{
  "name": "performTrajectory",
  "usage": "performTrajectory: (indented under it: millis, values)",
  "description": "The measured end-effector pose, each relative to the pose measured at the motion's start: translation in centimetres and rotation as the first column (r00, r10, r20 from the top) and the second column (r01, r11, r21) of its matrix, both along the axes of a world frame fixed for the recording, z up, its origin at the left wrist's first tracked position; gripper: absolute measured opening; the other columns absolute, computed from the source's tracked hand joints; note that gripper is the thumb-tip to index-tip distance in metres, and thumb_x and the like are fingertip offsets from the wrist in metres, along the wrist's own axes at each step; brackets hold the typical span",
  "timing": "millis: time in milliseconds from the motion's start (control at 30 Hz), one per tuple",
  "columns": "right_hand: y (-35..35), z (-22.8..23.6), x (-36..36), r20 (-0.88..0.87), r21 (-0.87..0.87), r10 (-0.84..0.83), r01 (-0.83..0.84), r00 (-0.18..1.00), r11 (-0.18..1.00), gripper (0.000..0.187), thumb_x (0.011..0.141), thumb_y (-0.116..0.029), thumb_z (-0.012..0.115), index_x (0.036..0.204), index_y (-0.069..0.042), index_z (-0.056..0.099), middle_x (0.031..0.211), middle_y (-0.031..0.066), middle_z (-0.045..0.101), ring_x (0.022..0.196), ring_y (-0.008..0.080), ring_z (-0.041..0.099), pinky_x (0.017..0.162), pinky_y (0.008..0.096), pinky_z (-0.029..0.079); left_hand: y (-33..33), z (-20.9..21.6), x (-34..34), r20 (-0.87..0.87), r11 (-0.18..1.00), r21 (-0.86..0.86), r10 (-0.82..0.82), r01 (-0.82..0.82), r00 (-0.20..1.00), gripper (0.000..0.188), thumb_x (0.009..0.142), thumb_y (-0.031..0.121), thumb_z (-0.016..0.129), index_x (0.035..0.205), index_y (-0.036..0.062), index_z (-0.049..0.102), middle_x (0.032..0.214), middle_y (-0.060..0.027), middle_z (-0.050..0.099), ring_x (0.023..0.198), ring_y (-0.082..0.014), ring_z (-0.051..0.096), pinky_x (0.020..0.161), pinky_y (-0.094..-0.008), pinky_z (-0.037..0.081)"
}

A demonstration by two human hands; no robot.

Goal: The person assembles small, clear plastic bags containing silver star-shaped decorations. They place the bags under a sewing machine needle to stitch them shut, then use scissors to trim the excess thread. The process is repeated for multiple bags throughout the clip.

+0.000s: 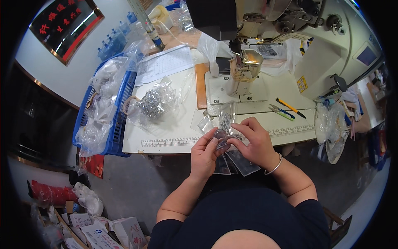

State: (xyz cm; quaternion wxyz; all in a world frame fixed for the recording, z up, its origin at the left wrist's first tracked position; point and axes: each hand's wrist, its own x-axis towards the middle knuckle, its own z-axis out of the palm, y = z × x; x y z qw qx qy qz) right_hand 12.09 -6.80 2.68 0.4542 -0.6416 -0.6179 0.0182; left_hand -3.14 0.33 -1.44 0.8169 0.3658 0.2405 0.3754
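At the table's front edge, below the sewing machine point(245, 79), both my hands work on one small clear plastic piece with silvery trim point(222, 140). My left hand point(203, 155) pinches its left side between thumb and fingers. From the right, my right hand point(256, 140) has its thumb and index finger closed on the piece's other side; the fingertips partly hide it. Just beyond the fingers stand clear plastic sheets point(226, 116) with a silvery strip. More clear plastic panels point(242, 162) hang below my hands over the table edge.
A heap of silvery trim point(151, 104) on clear plastic lies left. Thread snips point(282, 113) and an orange pen point(291, 108) lie right. A blue basket point(118, 120) of plastic bags stands at the table's left edge. Paper sheets point(165, 64) lie behind.
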Motion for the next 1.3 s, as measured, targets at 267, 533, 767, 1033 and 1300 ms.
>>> performTrajectory:
  millis: [267,533,767,1033,1300]
  values:
    - [0.1,-0.9,-0.2,-0.074,0.052,0.051,-0.047,0.996,0.998,0.018,0.068,-0.004,0.075,0.081,-0.004,0.063,0.071,0.0069,0.056,0.059,0.0174,0.056,0.052,0.0268,0.045,-0.3,-0.2,0.3,-0.018,0.998,-0.014,0.066,-0.066,0.998,0.032,0.093,0.003,0.044,0.125,-0.0026,0.047,0.108,-0.0139,0.059,0.097,-0.0211,0.061,0.083,-0.0381,0.055]
    - [0.3,-1.0,-0.3,-0.260,0.002,0.081,-0.083,0.962,0.997,0.013,0.071,-0.002,0.073,0.077,-0.003,0.062,0.070,0.0059,0.058,0.057,0.0129,0.055,0.051,0.0238,0.043,-0.2,-0.2,0.1,-0.010,0.997,-0.059,0.048,-0.049,0.999,0.032,0.093,0.003,0.044,0.124,-0.0031,0.047,0.109,-0.0146,0.059,0.097,-0.0212,0.061,0.082,-0.0367,0.055]
    - [0.4,-1.1,-0.3,-0.287,-0.026,0.079,-0.090,0.955,0.996,0.012,0.071,-0.005,0.072,0.076,-0.003,0.062,0.069,0.0071,0.056,0.057,0.0169,0.057,0.052,0.0268,0.045,-0.3,-0.2,0.1,-0.015,0.996,-0.078,0.052,-0.053,0.999,0.031,0.093,0.004,0.044,0.124,-0.0027,0.047,0.111,-0.0147,0.059,0.098,-0.0212,0.061,0.083,-0.0358,0.055]
    - [0.4,-0.9,-0.1,-0.351,-0.058,0.105,-0.133,0.931,0.989,0.011,0.072,-0.005,0.072,0.077,-0.003,0.063,0.069,0.0062,0.056,0.057,0.0147,0.056,0.052,0.0261,0.044,-0.4,-0.3,0.2,0.008,0.995,-0.087,0.055,-0.054,0.998,0.032,0.093,0.004,0.045,0.125,-0.0020,0.047,0.111,-0.0145,0.059,0.099,-0.0213,0.061,0.084,-0.0359,0.055]
    - [0.4,-1.1,-0.1,-0.297,-0.031,0.092,-0.105,0.950,0.994,0.011,0.071,-0.005,0.072,0.074,-0.004,0.062,0.067,0.0059,0.056,0.055,0.0161,0.056,0.051,0.0262,0.043,-0.3,-0.9,-0.1,0.118,0.995,-0.095,-0.003,0.014,0.993,0.035,0.092,0.004,0.045,0.126,-0.0014,0.044,0.114,-0.0154,0.057,0.104,-0.0232,0.058,0.088,-0.0384,0.052]
